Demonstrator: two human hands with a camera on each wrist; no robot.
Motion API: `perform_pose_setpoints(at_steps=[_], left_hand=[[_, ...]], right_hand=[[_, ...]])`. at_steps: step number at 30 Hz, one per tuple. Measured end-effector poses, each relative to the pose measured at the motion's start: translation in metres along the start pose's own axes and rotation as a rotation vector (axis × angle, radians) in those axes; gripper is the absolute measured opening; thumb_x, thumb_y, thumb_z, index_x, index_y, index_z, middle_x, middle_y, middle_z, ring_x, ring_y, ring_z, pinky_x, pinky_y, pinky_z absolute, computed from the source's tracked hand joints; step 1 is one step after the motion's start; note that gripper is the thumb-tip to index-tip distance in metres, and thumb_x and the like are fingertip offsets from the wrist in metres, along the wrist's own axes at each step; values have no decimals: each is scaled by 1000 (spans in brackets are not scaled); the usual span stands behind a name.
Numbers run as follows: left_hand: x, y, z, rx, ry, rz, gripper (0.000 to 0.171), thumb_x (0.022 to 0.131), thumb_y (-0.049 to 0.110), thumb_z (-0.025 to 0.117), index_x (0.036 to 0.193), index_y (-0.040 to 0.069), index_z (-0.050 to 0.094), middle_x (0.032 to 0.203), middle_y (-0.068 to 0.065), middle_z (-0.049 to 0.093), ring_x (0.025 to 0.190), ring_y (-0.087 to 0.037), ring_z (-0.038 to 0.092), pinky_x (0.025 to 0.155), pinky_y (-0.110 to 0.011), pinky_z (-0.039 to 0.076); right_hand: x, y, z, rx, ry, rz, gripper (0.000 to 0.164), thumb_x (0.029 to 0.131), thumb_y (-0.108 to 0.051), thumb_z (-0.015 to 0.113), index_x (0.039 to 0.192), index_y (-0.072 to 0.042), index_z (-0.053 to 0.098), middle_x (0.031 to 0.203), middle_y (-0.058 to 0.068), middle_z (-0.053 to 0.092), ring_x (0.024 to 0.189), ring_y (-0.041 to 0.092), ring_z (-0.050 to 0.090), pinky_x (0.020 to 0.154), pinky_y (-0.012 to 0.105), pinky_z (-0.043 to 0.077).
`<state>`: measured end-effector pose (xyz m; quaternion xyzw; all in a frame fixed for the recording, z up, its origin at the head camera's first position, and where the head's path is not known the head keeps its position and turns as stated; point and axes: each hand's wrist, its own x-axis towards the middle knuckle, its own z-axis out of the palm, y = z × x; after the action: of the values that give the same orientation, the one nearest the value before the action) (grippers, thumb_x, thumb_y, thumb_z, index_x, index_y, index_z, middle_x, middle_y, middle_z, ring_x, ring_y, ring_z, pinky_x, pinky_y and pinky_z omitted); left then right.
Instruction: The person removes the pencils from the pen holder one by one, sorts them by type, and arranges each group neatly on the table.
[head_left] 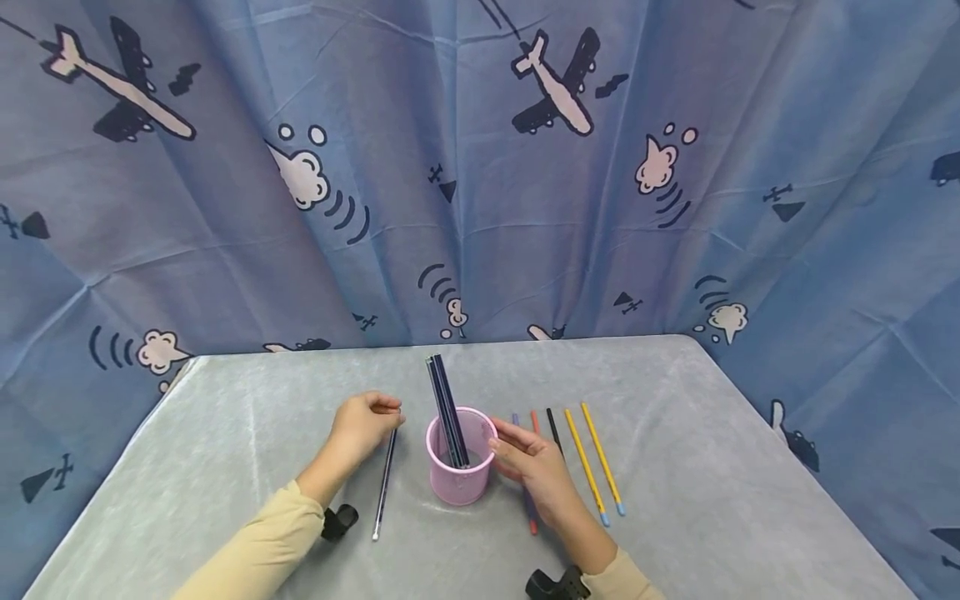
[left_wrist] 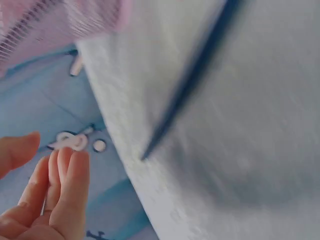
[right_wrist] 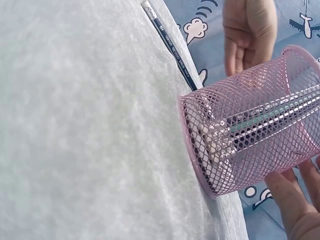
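My left hand (head_left: 365, 425) is over the far end of a dark pencil (head_left: 385, 483) lying on the table, its white eraser end toward me. In the left wrist view the fingers (left_wrist: 75, 192) are fairly straight, the thumb apart, and the blurred pencil (left_wrist: 187, 82) lies outside them. A pink mesh pencil holder (head_left: 457, 487) stands upright right of that hand, several dark pencils (head_left: 447, 408) leaning in it. My right hand (head_left: 543, 471) holds the holder's right side between thumb and fingers; the right wrist view shows the thumb against the mesh (right_wrist: 250, 170).
Right of the holder lie several pencils: a purple one (head_left: 528, 504), a red one (head_left: 535, 421), a black one (head_left: 553, 429) and two yellow ones with blue ends, the outer yellow pencil (head_left: 602, 458) farthest right. A blue patterned curtain (head_left: 480, 208) hangs behind the grey-white table (head_left: 247, 433).
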<state>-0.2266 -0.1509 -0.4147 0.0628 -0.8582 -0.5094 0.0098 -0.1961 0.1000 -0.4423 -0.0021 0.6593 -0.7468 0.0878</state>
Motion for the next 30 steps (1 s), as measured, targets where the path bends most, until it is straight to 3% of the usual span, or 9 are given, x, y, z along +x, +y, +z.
perform_pose_setpoints(at_steps=[4,8,21,30], left_hand=[[-7,8,4,-77,14,55,28,83,2,71,110,-7,69,106,-22,73,95,-27,71,80,-31,61],[-12,13,7,-127,25,74,33,85,1,69,116,-6,67,113,-23,71,101,-29,70,87,-35,61],[-27,33,17,-231,46,117,31,85,5,74,115,0,69,113,-16,73,101,-25,71,81,-20,59],[-27,38,24,-239,76,143,30,83,8,78,111,1,71,106,-15,75,99,-25,71,84,-25,60]], right_hand=[[0,0,0,-1,8,2,48,91,-2,66,136,8,54,130,19,65,98,4,68,82,19,60],[0,2,0,-5,16,0,47,90,-3,67,134,8,56,128,17,67,99,6,69,81,21,61],[1,0,1,-20,15,-6,46,90,-5,68,133,8,57,129,18,67,100,7,68,82,21,61],[2,1,0,-14,9,8,46,90,-3,68,134,7,57,128,18,67,101,10,69,84,24,61]])
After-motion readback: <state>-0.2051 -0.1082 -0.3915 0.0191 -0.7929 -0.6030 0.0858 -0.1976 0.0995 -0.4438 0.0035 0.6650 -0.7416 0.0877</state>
